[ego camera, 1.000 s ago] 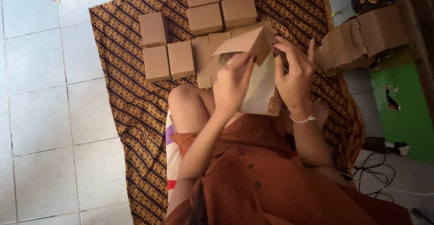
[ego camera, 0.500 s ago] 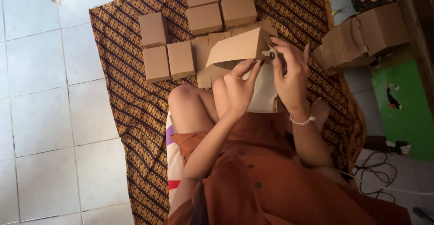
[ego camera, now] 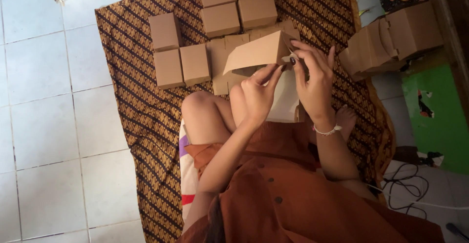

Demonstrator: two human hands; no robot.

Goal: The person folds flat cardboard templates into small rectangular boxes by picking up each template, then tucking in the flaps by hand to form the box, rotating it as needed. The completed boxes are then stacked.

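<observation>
Change since earlier frame: cardboard box [ego camera: 256, 52] tipped further flat, its broad panel now facing up; both hands shifted to its right end.
Item: half-folded brown box, held above the lap, long axis running left to right.
Left hand [ego camera: 259, 94]: below the box, fingers closed on its lower edge.
Right hand [ego camera: 312, 79]: at the right end, fingertips pinching a flap; nearer that flap.
Surroundings: finished boxes [ego camera: 220, 18] on patterned cloth [ego camera: 127, 77]; flat blanks stack [ego camera: 391, 40] to the right.

Matt brown cardboard box [ego camera: 256, 52], patterned woven cloth mat [ego camera: 132, 106], glossy white floor tiles [ego camera: 44, 126].
</observation>
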